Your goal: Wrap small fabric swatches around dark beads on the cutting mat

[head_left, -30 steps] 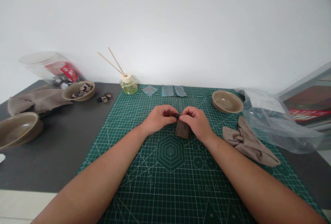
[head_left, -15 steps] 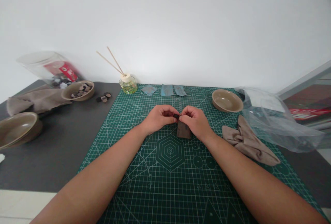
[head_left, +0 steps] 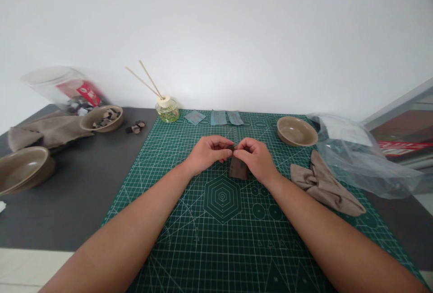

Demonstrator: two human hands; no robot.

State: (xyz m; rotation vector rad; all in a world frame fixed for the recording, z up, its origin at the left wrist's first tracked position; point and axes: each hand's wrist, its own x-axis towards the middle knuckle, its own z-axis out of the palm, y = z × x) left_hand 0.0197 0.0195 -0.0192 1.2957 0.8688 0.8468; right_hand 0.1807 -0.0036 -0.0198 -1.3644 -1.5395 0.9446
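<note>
A flat, dark brown rectangular piece [head_left: 238, 169] hangs just above the green cutting mat, its lower edge toward me. My right hand [head_left: 256, 157] pinches its upper end between thumb and fingers. Close against it, my left hand [head_left: 207, 154] curls with thumb and index finger almost meeting at the top of the piece. Whatever lies between those left fingertips is small, dark and mostly hidden. The material of the brown piece is not clear.
Behind the hands lie several blue-grey packets [head_left: 218, 117] and a reed diffuser [head_left: 168, 109]. At right are a tan bowl [head_left: 297, 131], a brown cloth [head_left: 326, 184] and a clear plastic bag [head_left: 365, 166]. Leftward stand a bowl of small pieces [head_left: 88, 123], loose pieces [head_left: 136, 127] and another bowl [head_left: 43, 169].
The brown piece has tilted and shifted slightly left. My left index finger has lifted a little from the thumb, and the small dark bit between my fingertips shows less.
</note>
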